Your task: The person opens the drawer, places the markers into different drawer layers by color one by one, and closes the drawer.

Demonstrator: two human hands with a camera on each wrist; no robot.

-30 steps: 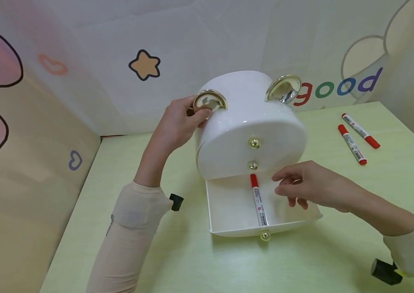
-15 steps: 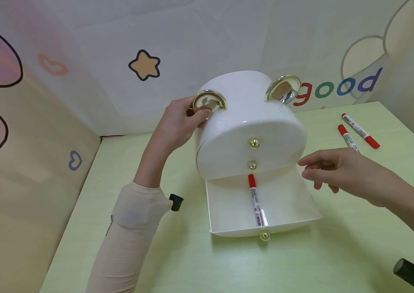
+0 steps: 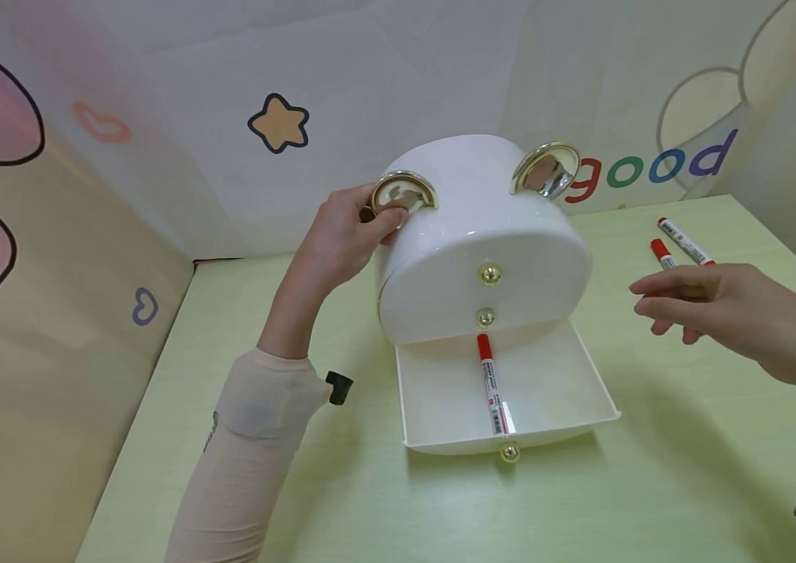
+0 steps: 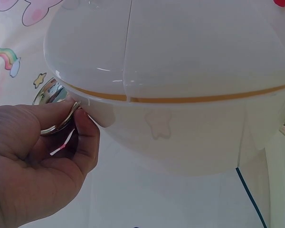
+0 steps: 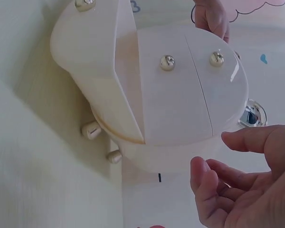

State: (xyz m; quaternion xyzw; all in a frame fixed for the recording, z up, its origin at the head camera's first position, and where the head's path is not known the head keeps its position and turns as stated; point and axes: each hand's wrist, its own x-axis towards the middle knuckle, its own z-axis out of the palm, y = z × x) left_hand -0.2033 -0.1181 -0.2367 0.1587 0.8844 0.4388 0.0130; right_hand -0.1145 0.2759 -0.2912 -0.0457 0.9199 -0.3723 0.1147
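Observation:
A white rounded drawer box with gold ear-shaped trims and gold knobs stands on the table. My left hand pinches its left gold ear between thumb and fingers; the left wrist view also shows this grip on the rim. The lowest drawer is pulled out, and a red-capped marker lies lengthwise in it. To the right, my right hand hovers with loosely bent fingers and nothing between them. Just beyond it lie two more markers, a nearer marker and a farther marker, both partly hidden by the hand.
The pale green table meets a printed cloth backdrop at the back and sides. The right gold ear sticks up from the box. A gold knob juts from the open drawer's front.
My right hand has moved from above the open drawer to the right, near the two markers on the table. The marker in the drawer has shifted slightly left. My left hand stays put.

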